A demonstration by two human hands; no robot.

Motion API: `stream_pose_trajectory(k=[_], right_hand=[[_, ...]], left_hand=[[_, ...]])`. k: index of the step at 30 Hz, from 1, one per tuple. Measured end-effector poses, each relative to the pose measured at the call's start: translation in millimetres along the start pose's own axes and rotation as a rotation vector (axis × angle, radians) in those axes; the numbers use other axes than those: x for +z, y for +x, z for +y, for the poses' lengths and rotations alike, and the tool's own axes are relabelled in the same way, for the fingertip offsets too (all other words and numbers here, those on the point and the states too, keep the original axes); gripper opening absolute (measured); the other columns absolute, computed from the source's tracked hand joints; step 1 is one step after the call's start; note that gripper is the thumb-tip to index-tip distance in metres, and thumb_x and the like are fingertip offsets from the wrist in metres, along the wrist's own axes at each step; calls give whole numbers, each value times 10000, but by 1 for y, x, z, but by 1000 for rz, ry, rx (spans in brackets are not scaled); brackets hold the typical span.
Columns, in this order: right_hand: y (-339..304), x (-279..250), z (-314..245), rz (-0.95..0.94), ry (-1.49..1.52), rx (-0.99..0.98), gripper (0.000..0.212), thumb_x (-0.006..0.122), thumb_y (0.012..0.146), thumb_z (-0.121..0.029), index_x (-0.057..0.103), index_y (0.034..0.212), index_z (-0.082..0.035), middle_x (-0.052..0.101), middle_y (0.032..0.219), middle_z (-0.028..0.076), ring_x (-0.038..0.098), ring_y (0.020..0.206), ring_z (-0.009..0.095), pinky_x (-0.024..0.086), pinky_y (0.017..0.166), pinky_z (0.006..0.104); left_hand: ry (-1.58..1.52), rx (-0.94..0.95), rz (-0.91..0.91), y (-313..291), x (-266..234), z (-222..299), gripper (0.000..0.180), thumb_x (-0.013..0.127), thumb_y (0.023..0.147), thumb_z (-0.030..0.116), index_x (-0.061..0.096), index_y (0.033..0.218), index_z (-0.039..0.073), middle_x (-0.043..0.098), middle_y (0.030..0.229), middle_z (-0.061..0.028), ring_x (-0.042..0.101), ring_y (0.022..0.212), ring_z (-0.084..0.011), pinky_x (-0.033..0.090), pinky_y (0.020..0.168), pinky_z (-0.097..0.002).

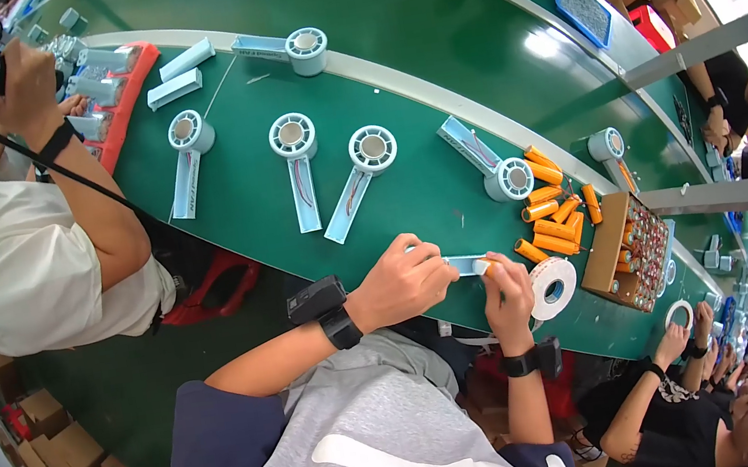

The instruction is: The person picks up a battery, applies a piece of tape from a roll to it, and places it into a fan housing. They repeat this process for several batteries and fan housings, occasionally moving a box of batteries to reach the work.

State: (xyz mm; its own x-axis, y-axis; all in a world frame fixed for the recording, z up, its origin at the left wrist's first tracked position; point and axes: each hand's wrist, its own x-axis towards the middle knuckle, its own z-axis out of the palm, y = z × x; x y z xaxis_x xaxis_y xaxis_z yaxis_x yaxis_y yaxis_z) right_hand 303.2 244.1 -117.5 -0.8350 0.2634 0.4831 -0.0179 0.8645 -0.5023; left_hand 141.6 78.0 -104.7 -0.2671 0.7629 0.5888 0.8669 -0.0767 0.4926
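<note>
My left hand (405, 282) is closed round a light blue fan handle (464, 265), held low over the near edge of the green table. Most of that piece is hidden under my fingers. At its right end my right hand (509, 295) is closed in a pinch, with a small orange battery (487, 267) showing at the fingertips. A roll of white tape (554, 289) lies just right of my right hand. Behind it is a loose pile of orange batteries (553, 231). Beyond my hands, several light blue handheld fans (373, 149) lie with open handles and wires showing.
A cardboard box (610, 246) full of batteries stands right of the pile. Two light blue handle covers (175, 89) lie at the far left by a red tray (128, 106). Co-workers sit left and right; a metal post (726, 196) crosses on the right.
</note>
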Motion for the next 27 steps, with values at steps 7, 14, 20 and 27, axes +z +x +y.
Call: stream_pose_trajectory(k=[7, 14, 20, 27], right_hand=[[49, -40, -32, -376, -296, -174, 236, 723, 839, -104, 689, 1067, -153, 655, 1139, 59, 592, 1034, 285, 451, 909, 446], [66, -29, -28, -574, -344, -301, 240, 742, 828, -244, 698, 1061, -206, 648, 1166, 28, 519, 1213, 298, 346, 1068, 546], [65, -28, -27, -586, -310, -313, 183, 745, 816, -265, 697, 988, -223, 643, 1166, 24, 476, 1315, 324, 269, 1132, 636], [54, -16, -14, -428, -351, -313, 221, 746, 789, -307, 694, 989, -230, 615, 1180, 65, 493, 1286, 328, 297, 1106, 657]], left_hand=[[-50, -29, 71, 0, 4, 1, 218, 740, 771, 53, 616, 942, 107, 626, 817, -9, 655, 865, -185, 496, 824, -375], [-28, -16, 74, -4, 1, 2, 217, 746, 777, 64, 620, 950, 96, 641, 857, -31, 657, 867, -191, 500, 823, -369], [-78, -62, 41, -8, 0, 4, 270, 750, 788, 79, 606, 1016, 84, 658, 973, -80, 658, 930, -238, 505, 853, -387], [-375, -401, -88, 16, -7, -4, 425, 734, 812, 77, 554, 1194, 31, 652, 1118, -165, 655, 1019, -307, 513, 902, -393]])
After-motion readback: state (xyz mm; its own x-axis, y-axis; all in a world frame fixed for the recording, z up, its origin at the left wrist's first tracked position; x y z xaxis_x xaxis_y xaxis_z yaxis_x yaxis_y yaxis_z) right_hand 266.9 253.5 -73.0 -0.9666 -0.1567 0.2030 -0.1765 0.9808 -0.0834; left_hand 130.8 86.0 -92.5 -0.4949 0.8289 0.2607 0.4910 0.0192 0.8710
